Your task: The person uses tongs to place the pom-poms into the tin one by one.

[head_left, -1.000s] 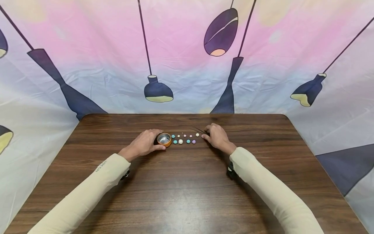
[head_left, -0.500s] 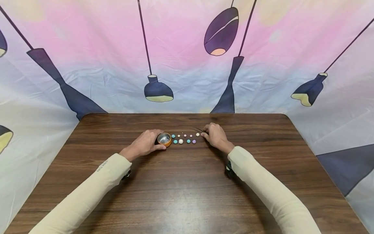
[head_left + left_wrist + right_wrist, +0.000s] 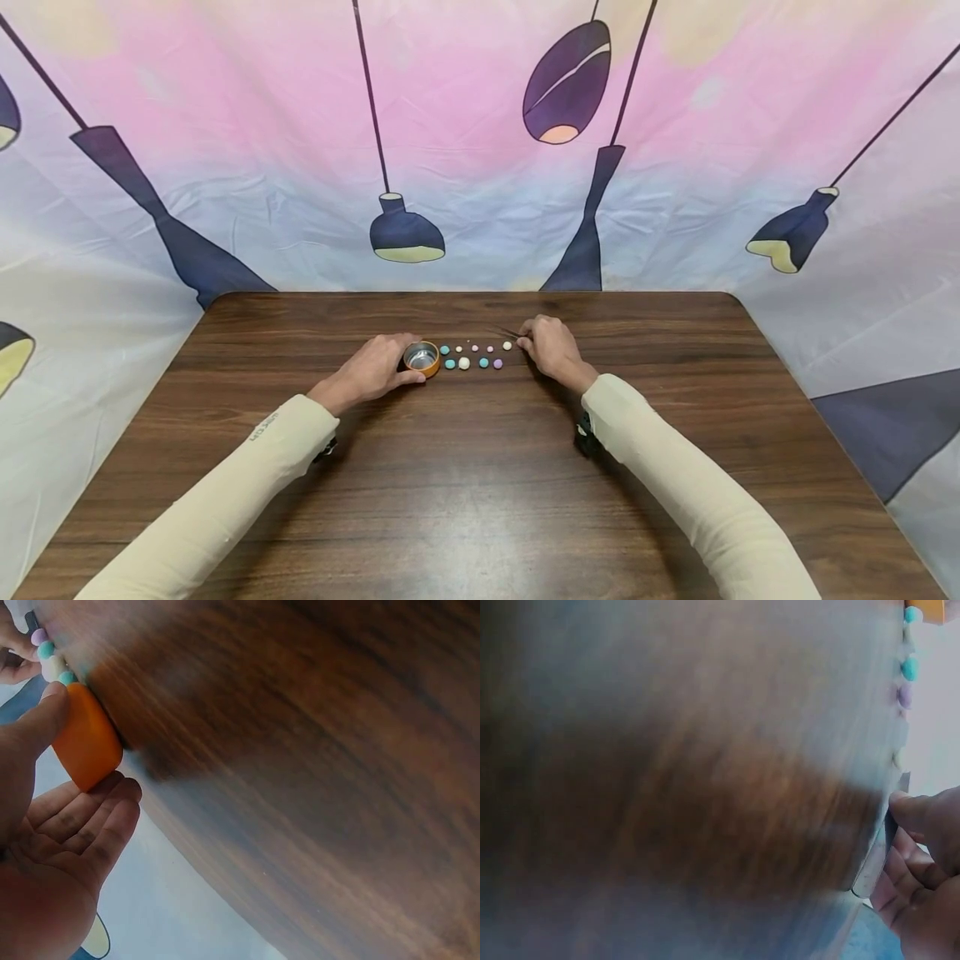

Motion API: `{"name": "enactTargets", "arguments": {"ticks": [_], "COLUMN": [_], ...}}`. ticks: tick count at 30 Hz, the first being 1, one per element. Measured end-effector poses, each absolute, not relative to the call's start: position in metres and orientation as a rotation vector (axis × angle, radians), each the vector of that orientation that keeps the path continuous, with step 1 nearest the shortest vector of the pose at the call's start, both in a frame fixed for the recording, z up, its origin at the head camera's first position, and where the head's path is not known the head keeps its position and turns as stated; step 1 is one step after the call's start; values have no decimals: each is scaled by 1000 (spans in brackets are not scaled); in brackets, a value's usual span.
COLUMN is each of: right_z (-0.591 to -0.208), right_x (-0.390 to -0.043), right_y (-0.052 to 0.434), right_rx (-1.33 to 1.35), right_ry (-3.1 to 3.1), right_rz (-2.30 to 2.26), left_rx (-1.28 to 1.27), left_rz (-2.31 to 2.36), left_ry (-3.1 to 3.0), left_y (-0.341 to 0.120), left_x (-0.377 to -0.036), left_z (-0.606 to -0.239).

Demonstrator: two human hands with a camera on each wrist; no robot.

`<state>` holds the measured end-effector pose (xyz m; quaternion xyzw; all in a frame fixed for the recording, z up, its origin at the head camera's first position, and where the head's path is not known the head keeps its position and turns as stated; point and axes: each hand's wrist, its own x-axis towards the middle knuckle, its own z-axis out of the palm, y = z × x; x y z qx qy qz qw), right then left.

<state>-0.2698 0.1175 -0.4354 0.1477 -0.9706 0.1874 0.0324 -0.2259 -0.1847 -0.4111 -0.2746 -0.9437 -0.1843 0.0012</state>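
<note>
- Head view: the left hand keeps its grip curled round the orange cup on the counter. The right hand has shifted slightly toward the beads since a second ago; its grip pinches thin tweezers, tips just beside the nearest bead.
- Left wrist view: thumb and fingers clamp the cup; the beads lie just past it. Counter blurred.
- Right wrist view: fingers hold the metal tweezers; their tips are cut off, and the beads are blurred.
</note>
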Motion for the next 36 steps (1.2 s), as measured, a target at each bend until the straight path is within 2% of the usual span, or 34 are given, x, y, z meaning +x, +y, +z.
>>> {"name": "enactTargets", "arguments": {"ticks": [11, 26, 36], "right_z": [-426, -416, -417], "right_x": [-269, -250, -245], "right_y": [117, 83, 71], "right_rx": [519, 738, 775], "right_ry": [-2888, -2867, -2926], "right_rz": [600, 667, 626], "left_rx": [-844, -864, -854], "left_rz": [-581, -579, -565], "left_ry": [-2991, -2970, -2984], "left_y": [-185, -185, -184], "left_x": [-225, -225, -224], "left_z": [-411, -412, -410]}}
